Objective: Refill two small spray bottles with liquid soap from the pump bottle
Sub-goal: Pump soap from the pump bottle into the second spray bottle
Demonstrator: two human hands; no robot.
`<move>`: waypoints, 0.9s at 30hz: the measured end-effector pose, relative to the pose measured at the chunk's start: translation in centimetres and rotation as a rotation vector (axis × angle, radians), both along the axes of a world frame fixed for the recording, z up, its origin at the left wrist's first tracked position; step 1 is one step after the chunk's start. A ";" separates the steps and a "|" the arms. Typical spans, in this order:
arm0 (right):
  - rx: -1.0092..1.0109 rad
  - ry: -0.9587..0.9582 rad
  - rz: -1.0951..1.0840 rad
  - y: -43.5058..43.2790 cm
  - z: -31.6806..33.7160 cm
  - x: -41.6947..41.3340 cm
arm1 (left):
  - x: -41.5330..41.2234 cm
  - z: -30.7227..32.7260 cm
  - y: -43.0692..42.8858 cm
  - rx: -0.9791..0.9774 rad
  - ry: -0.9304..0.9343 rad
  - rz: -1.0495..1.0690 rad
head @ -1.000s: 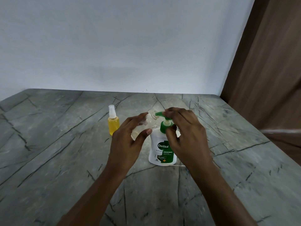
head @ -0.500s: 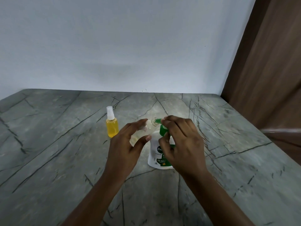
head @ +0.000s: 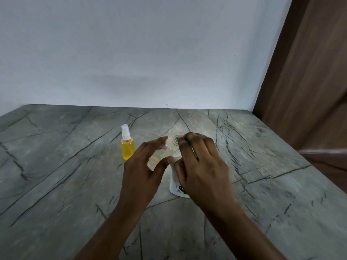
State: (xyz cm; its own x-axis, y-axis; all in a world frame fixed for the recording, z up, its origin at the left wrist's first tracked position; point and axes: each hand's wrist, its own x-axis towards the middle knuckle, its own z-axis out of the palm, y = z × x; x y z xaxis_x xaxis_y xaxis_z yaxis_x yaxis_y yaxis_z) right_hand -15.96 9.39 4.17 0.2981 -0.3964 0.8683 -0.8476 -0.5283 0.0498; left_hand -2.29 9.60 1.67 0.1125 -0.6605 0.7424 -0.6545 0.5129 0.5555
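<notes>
My left hand (head: 142, 173) still pinches the small clear uncapped spray bottle (head: 163, 154), tilted, mouth at the nozzle. My right hand (head: 202, 166) has pressed lower, covering the white pump bottle's (head: 175, 186) green head. The capped yellow-filled spray bottle (head: 127, 145) stands left on the grey veined stone counter (head: 56, 166).

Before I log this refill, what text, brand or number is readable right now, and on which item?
Pump bottle: a sliver of green label shows below the right hand, its print too blurred to read.
Yellow spray bottle: no label or text visible.
Clear bottle in the left hand: none.
</notes>
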 end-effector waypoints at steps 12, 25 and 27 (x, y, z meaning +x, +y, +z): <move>-0.015 -0.088 0.042 -1.1 -2.0 0.0 | 0.0 -0.4 -0.1 0.051 0.021 -0.039; -0.042 -0.099 0.076 -0.9 -1.2 -0.1 | 0.0 0.1 0.3 0.018 0.035 -0.042; -0.046 -0.091 0.069 -0.9 -1.3 -0.1 | 0.0 0.1 0.3 0.018 0.039 -0.045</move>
